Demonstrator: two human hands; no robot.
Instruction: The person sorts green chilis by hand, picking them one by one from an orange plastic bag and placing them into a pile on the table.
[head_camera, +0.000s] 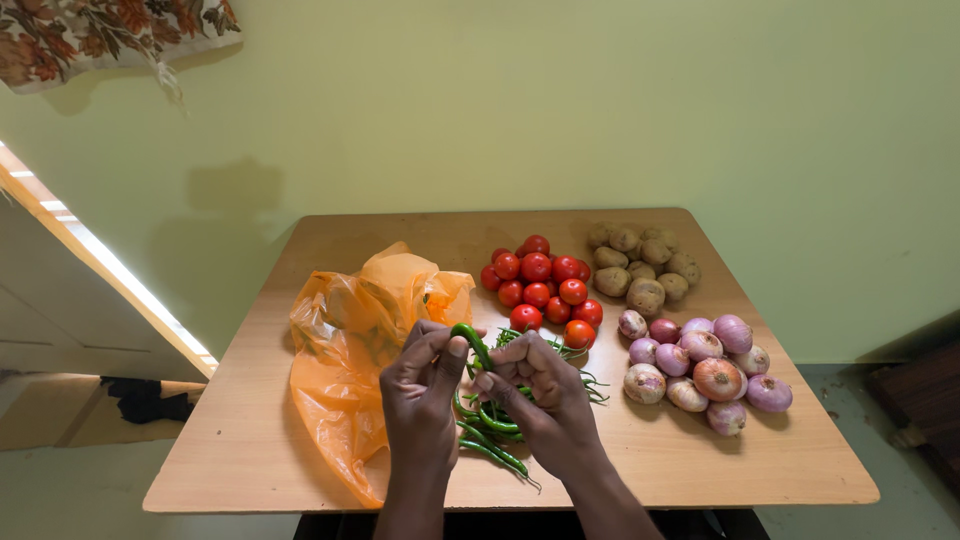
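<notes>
My left hand (420, 385) and my right hand (540, 395) meet over the near middle of a wooden table (700, 465). Both pinch one curved green chilli (473, 342), the left at its upper end, the right lower down. Under and between the hands lies a loose heap of green chillies (492, 448). An orange plastic bag (345, 350) lies crumpled just left of my left hand.
Red tomatoes (540, 283) sit in a pile behind the chillies. Potatoes (640, 265) lie at the back right and pinkish onions (700, 365) at the right. A pale green wall stands close behind the table, with patterned cloth (100, 35) at top left.
</notes>
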